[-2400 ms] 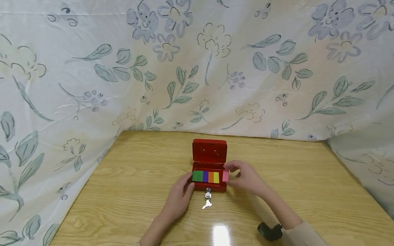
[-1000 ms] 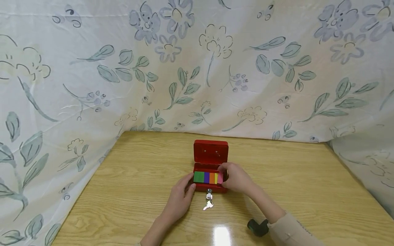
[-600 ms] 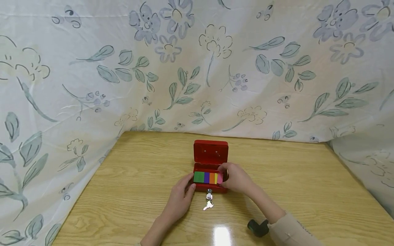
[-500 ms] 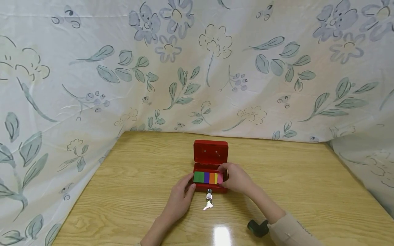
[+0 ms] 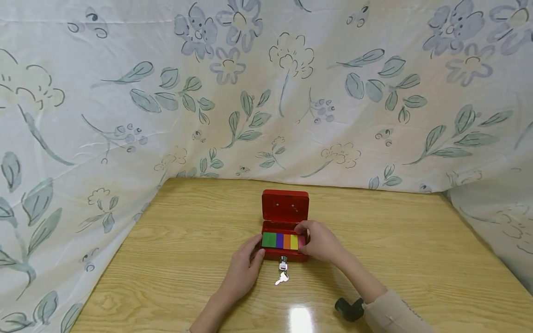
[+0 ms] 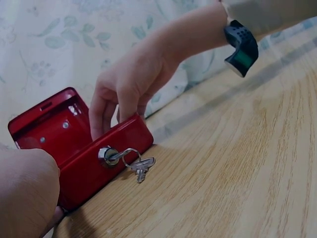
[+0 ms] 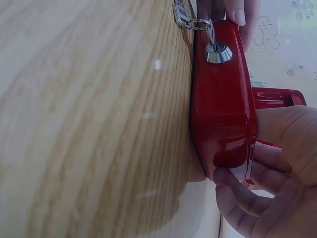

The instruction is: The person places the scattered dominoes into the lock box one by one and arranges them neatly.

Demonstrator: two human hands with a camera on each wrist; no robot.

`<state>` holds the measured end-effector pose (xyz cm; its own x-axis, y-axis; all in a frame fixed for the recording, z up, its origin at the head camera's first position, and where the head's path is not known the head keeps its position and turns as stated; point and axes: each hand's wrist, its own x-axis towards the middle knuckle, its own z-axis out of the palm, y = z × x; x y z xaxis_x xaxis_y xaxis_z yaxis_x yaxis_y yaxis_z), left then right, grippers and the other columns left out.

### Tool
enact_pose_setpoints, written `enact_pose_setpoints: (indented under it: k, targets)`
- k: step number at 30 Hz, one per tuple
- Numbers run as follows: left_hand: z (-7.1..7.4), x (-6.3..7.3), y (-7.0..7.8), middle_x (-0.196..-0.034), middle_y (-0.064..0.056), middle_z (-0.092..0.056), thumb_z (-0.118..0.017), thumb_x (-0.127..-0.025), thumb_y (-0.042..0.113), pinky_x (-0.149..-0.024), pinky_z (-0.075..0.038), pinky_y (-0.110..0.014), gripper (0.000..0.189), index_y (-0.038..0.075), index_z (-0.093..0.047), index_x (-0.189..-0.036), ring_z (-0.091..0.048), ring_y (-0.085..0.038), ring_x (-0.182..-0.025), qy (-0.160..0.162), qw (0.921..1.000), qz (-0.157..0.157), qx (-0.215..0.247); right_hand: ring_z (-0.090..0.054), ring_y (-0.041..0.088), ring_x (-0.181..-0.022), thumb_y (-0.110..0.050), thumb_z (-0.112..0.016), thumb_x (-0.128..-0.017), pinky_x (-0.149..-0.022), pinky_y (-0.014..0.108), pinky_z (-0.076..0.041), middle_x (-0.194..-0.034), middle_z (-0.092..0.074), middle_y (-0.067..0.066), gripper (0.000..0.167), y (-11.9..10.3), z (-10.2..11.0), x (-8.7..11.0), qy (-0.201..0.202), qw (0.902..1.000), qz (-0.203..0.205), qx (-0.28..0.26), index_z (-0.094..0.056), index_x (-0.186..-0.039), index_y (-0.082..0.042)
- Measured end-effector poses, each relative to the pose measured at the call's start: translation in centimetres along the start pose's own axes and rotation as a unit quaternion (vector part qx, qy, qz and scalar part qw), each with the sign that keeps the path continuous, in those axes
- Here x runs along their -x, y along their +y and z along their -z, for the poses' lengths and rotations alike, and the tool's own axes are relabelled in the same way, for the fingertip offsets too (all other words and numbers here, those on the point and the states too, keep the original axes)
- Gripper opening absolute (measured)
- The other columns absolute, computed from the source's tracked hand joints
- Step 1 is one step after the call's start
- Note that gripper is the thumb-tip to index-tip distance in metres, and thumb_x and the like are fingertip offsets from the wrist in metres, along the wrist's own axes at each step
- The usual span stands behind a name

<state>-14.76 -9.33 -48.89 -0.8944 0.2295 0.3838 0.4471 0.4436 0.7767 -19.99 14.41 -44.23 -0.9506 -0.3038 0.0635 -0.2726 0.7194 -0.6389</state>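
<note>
A red metal cash box (image 5: 272, 255) stands on the table with its lid (image 5: 285, 206) raised. Inside lie a green block (image 5: 269, 240), a purple one, an orange one and a yellow block (image 5: 294, 242), side by side. My left hand (image 5: 243, 269) grips the box's left end, thumb at the front corner. At the right end, my right hand (image 5: 322, 243) pinches a pink block (image 5: 301, 242) down in the box beside the yellow one. In the right wrist view the right hand's thumb reaches inside the box (image 7: 223, 99), and other fingers touch its outer end.
A key (image 5: 282, 278) on a ring hangs from the box's front lock (image 6: 108, 155). A dark wrist-worn device (image 5: 350, 309) sits at the right sleeve. The wooden table (image 5: 187, 222) ends at a floral curtain (image 5: 250, 115) behind.
The right hand carried the pink block left over the box's end. It was tilted over the yellow block, then went down beside it. The left hand stayed on the box.
</note>
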Motion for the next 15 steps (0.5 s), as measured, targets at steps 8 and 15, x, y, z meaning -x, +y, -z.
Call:
enact_pose_setpoints:
  k: [8,15]
  targets:
    - [-0.1,0.0,0.0,-0.14,-0.02,-0.054,-0.057,-0.102,0.008,-0.106,-0.045,-0.038,0.043,-0.006,-0.049,-0.142,-0.051,-0.028,-0.131,0.001,1.0,-0.003,0.0,-0.055,0.018,-0.07,0.002,-0.085,-0.073,-0.062,0.028,-0.053,-0.101,-0.067,0.006,0.039,0.7,0.2,0.4,-0.002,0.9984,0.035,-0.045,-0.07,-0.109,-0.001]
    - [0.0,0.1,0.1,-0.141,-0.02,-0.054,-0.056,-0.103,0.009,-0.106,-0.046,-0.037,0.043,-0.006,-0.048,-0.143,-0.051,-0.027,-0.131,-0.003,1.0,0.002,0.005,-0.057,0.019,-0.07,-0.001,-0.084,-0.077,-0.056,0.028,-0.054,-0.106,-0.067,0.01,0.04,1.2,0.4,0.4,-0.022,0.9951,0.036,-0.09,-0.068,-0.114,0.0]
